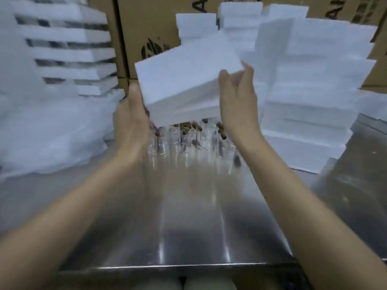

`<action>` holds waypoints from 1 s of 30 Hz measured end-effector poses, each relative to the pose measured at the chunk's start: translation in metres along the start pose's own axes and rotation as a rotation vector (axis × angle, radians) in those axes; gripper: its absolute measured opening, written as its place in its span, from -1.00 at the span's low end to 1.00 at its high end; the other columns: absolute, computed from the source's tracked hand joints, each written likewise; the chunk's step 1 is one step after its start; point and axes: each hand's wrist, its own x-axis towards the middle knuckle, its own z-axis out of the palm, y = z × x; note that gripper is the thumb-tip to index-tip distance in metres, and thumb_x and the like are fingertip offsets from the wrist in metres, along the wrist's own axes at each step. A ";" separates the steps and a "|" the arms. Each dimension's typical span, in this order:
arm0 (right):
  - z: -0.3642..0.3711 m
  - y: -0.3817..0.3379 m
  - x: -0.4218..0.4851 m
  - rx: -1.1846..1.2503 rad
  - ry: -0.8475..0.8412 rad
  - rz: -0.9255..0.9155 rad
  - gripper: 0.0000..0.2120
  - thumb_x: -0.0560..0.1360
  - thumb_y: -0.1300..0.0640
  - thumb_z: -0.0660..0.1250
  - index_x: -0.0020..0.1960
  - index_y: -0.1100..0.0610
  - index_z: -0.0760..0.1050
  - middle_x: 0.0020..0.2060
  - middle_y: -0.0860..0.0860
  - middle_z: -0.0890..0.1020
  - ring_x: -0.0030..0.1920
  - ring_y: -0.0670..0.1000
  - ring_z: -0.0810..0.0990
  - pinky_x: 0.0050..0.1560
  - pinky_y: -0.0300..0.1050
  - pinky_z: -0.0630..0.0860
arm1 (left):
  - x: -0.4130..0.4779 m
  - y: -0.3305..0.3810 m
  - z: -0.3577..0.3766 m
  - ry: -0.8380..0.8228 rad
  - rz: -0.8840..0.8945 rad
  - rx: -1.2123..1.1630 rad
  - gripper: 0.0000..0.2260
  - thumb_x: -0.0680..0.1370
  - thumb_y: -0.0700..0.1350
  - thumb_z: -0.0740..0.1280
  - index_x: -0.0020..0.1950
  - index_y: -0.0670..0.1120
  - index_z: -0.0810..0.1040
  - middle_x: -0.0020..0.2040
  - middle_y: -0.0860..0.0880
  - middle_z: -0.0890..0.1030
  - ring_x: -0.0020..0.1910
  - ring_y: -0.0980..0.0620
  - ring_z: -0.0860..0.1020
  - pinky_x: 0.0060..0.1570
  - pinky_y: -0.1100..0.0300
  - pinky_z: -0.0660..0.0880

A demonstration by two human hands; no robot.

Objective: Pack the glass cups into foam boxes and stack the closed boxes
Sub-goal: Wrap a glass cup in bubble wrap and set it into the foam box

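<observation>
A closed white foam box (pixel 188 80) hangs tilted in the air above the middle of the table, held between both hands. My left hand (pixel 132 120) presses flat against its left end, fingers straight and pointing up. My right hand (pixel 236 101) grips the right corner, thumb on the near face and fingers behind. Below the box stand several clear glass cups (pixel 188 141) with brown printed marks, on the steel table (pixel 188 216). The box hides part of the group.
A tall stack of foam boxes (pixel 314 105) rises at the right, close to my right hand. Another foam stack (pixel 69 49) and loose foam sheets (pixel 52 132) fill the left. Cardboard cartons (pixel 150 28) stand behind. The table's front edge (pixel 178 266) is near me.
</observation>
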 end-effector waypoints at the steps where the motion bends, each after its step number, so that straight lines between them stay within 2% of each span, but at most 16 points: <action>1: 0.022 0.005 -0.017 -0.046 -0.037 -0.033 -0.51 0.62 -0.11 0.08 0.48 0.06 0.17 0.25 0.01 0.46 0.21 0.02 0.47 0.05 -0.11 0.39 | -0.005 -0.022 -0.021 0.060 -0.022 0.030 -0.37 0.49 0.35 -0.15 -0.13 -0.06 0.53 -0.24 -0.12 0.60 -0.21 -0.08 0.57 -0.18 0.03 0.49; 4: 0.050 0.033 -0.054 -0.187 -0.076 -0.064 -0.54 0.62 -0.12 0.09 0.44 0.08 0.24 0.26 0.02 0.50 0.17 0.03 0.50 0.02 -0.08 0.40 | -0.022 -0.064 -0.041 0.059 -0.003 0.056 -0.49 0.66 0.11 -0.13 0.19 -0.10 0.53 -0.04 -0.09 0.57 0.02 -0.18 0.54 0.04 -0.01 0.44; 6: 0.067 0.047 -0.069 -0.107 -0.126 0.039 -0.60 0.61 -0.09 0.13 0.36 0.10 0.31 0.18 0.02 0.55 0.11 0.06 0.54 0.03 -0.01 0.46 | -0.017 -0.080 -0.054 0.024 -0.028 0.061 -0.53 0.66 0.11 -0.11 0.37 -0.02 0.44 0.09 -0.01 0.54 0.08 0.02 0.52 0.19 0.05 0.42; 7: 0.071 0.053 -0.069 -0.031 -0.137 0.102 -0.64 0.61 -0.06 0.16 0.31 0.10 0.34 0.12 0.02 0.57 0.08 0.04 0.56 0.03 -0.01 0.48 | -0.011 -0.084 -0.059 -0.005 -0.003 0.105 -0.53 0.64 0.15 -0.11 0.41 0.06 0.41 0.07 0.02 0.51 0.05 0.17 0.49 0.21 0.17 0.41; 9: 0.072 0.064 -0.062 0.111 -0.124 0.167 -0.76 0.57 -0.03 0.24 0.18 0.05 0.36 -0.02 -0.02 0.59 -0.07 -0.15 0.56 -0.08 -0.23 0.47 | -0.001 -0.093 -0.064 -0.064 0.058 0.166 -0.51 0.58 0.18 -0.08 0.45 0.15 0.36 0.00 0.05 0.46 -0.04 0.36 0.43 0.09 0.48 0.32; 10: 0.070 0.069 -0.058 0.124 -0.116 0.159 -0.78 0.55 -0.02 0.26 0.14 0.02 0.34 -0.09 -0.06 0.58 -0.16 -0.24 0.53 -0.18 -0.36 0.42 | 0.001 -0.096 -0.063 -0.100 0.056 0.147 -0.51 0.56 0.14 -0.04 0.47 0.15 0.35 0.00 0.04 0.45 -0.06 0.40 0.42 0.03 0.55 0.29; 12: 0.068 0.080 -0.054 0.135 -0.115 0.137 -0.75 0.52 0.01 0.30 0.14 0.00 0.32 -0.10 -0.14 0.54 -0.19 -0.25 0.50 -0.25 -0.46 0.36 | 0.002 -0.103 -0.060 -0.164 0.049 0.104 -0.51 0.55 0.02 0.02 0.48 0.12 0.35 0.11 0.01 0.48 0.03 0.38 0.43 0.14 0.47 0.31; 13: 0.068 0.085 -0.053 0.171 -0.107 0.131 -0.73 0.51 0.06 0.31 0.15 0.01 0.31 -0.04 -0.17 0.53 -0.13 -0.22 0.50 -0.19 -0.46 0.36 | 0.002 -0.106 -0.058 -0.192 0.046 0.073 -0.52 0.55 -0.02 0.05 0.47 0.09 0.37 0.18 0.01 0.50 0.10 0.29 0.46 0.22 0.34 0.36; 14: 0.070 0.088 -0.053 0.225 -0.097 0.125 -0.70 0.50 0.12 0.31 0.17 0.02 0.29 0.02 -0.19 0.50 -0.07 -0.23 0.51 -0.12 -0.45 0.37 | 0.005 -0.109 -0.057 -0.210 0.051 0.045 -0.54 0.55 -0.06 0.07 0.44 0.06 0.40 0.22 0.02 0.52 0.12 0.20 0.49 0.18 0.25 0.42; 17: 0.073 0.095 -0.053 0.336 -0.128 0.023 -0.48 0.41 0.22 0.31 0.28 -0.05 0.20 0.20 -0.22 0.42 0.16 -0.33 0.45 0.10 -0.45 0.38 | 0.015 -0.110 -0.054 -0.218 0.029 -0.016 -0.67 0.57 -0.11 0.10 0.19 0.15 0.56 0.01 0.15 0.63 -0.09 0.22 0.56 -0.17 0.39 0.45; 19: 0.072 0.099 -0.048 0.286 -0.212 -0.066 -0.25 0.38 0.26 0.37 0.41 -0.13 0.09 0.27 -0.33 0.35 0.28 -0.33 0.38 0.18 -0.46 0.36 | 0.026 -0.110 -0.051 -0.199 -0.093 -0.090 -0.62 0.61 -0.11 0.10 -0.12 0.30 0.62 -0.18 0.23 0.66 -0.23 0.28 0.61 -0.31 0.41 0.47; 21: 0.065 0.101 -0.046 0.263 -0.279 -0.077 -0.18 0.35 0.27 0.42 0.43 -0.18 0.11 0.23 -0.39 0.39 0.30 -0.27 0.41 0.22 -0.37 0.41 | 0.030 -0.114 -0.050 -0.252 -0.183 -0.123 -0.56 0.62 -0.11 0.11 -0.27 0.30 0.61 -0.28 0.22 0.65 -0.32 0.28 0.61 -0.40 0.39 0.48; 23: 0.056 0.100 -0.044 0.240 -0.345 -0.089 -0.32 0.32 0.24 0.45 0.29 -0.23 0.29 0.17 -0.34 0.49 0.25 -0.24 0.48 0.24 -0.27 0.44 | 0.033 -0.123 -0.055 -0.283 -0.244 -0.188 -0.60 0.62 -0.13 0.14 -0.25 0.21 0.62 -0.28 0.17 0.66 -0.33 0.21 0.62 -0.42 0.35 0.49; 26: 0.034 0.092 -0.036 0.099 -0.570 -0.151 -0.47 0.31 0.25 0.50 0.08 -0.24 0.42 0.02 -0.40 0.56 0.11 -0.32 0.52 0.07 -0.41 0.40 | 0.036 -0.134 -0.067 -0.371 -0.321 -0.285 -0.89 0.59 -0.16 0.27 0.04 -0.07 0.58 -0.12 0.03 0.70 -0.31 0.14 0.64 -0.39 0.27 0.54; 28: 0.024 0.087 -0.029 0.016 -0.757 -0.192 -0.53 0.33 0.32 0.54 0.09 -0.10 0.51 0.01 -0.28 0.61 0.06 -0.25 0.58 0.03 -0.32 0.47 | 0.038 -0.132 -0.069 -0.418 -0.406 -0.269 -0.78 0.58 -0.14 0.32 0.20 -0.17 0.54 0.00 -0.05 0.70 -0.22 0.08 0.68 -0.36 0.25 0.56; 30: 0.021 0.081 -0.024 -0.094 -0.866 -0.239 -0.64 0.34 0.32 0.54 0.09 0.14 0.58 0.04 -0.07 0.64 0.08 -0.13 0.60 0.07 -0.13 0.53 | 0.041 -0.127 -0.068 -0.393 -0.394 -0.316 -0.74 0.52 -0.16 0.36 0.21 -0.10 0.55 0.08 -0.06 0.68 -0.10 0.04 0.69 -0.28 0.22 0.59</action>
